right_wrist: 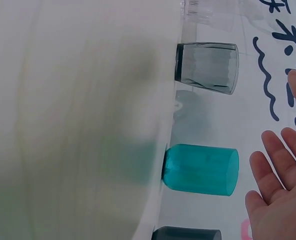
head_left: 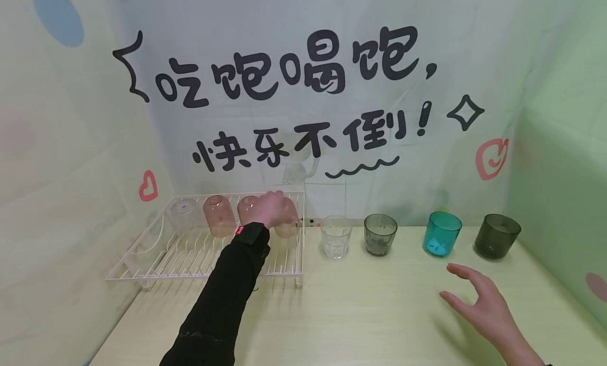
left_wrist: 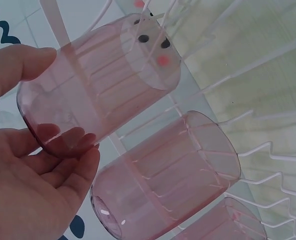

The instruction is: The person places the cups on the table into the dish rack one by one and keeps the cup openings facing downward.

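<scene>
My left hand [head_left: 271,209] holds the rightmost pink glass [head_left: 287,218] near its base, over the right end of the white wire rack [head_left: 284,266]. In the left wrist view the thumb lies on one side of this upside-down pink glass [left_wrist: 113,75], with the fingers curled at the other. Beside it are a second pink glass [left_wrist: 163,175] and part of a third [left_wrist: 223,225]. Above the table, my right hand [head_left: 488,305] is empty, thumb and fingers spread apart. Nearest to it stands the teal glass [head_left: 442,234], upright behind the fingertips.
A clear glass [head_left: 186,216] is at the rack's left end. Right of the rack, a clear glass [head_left: 336,237], a grey glass [head_left: 380,234] and a dark glass [head_left: 497,237] stand upright along the lettered back wall [head_left: 265,18]. A green wall [head_left: 564,171] bounds the right side.
</scene>
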A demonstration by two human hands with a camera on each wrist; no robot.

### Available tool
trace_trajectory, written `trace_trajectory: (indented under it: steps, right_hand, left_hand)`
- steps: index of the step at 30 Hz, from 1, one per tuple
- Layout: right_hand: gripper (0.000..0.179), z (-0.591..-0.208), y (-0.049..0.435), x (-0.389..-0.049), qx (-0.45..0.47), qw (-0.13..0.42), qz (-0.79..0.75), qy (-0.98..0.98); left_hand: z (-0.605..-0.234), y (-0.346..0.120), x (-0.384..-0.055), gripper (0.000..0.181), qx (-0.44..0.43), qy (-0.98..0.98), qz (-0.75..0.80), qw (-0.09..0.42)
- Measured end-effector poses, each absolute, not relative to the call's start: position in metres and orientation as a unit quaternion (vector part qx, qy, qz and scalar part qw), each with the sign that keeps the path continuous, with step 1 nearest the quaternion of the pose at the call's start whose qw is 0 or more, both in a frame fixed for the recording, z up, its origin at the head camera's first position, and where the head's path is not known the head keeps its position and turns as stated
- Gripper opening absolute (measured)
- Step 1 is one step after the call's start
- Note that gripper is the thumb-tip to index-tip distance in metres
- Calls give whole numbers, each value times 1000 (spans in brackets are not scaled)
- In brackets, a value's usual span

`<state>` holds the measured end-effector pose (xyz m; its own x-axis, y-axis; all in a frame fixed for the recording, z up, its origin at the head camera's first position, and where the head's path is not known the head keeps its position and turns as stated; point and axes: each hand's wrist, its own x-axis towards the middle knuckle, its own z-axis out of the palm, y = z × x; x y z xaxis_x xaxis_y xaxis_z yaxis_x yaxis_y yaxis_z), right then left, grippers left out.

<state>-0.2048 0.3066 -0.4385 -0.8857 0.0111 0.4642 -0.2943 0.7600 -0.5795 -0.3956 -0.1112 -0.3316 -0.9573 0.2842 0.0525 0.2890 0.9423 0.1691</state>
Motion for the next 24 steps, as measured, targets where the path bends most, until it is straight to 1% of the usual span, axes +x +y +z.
trace_trajectory:
  steps: [3, 5, 10, 15, 19, 22, 24]
  right_hand:
    - [56, -440, 306, -205, 80, 230, 337, -909]
    - [56, -440, 306, -204, 81, 232, 338, -909]
    - [55, -440, 306, -204, 77, 231, 337, -910]
    - [56, -439, 307, -204, 80, 232, 333, -911]
    - [56, -439, 306, -204, 82, 235, 331, -910]
    - [56, -439, 306, -204, 83, 236, 330, -910]
    - [56, -439, 306, -204, 85, 238, 330, -910]
  left_hand:
    - [-332, -111, -395, 11, -150, -984, -92, 3]
    - [-332, -112, -392, 12, -124, -987, -107, 11]
    - [-332, -113, -386, 33, -36, -988, -145, 40]
    - [-334, -113, -389, 39, -53, -983, -172, 45]
    - [-336, -114, -395, 36, -82, -976, -193, 59]
    - [-337, -114, -398, 33, -94, -973, -205, 57]
    - [-336, -114, -399, 37, -94, -973, -205, 58]
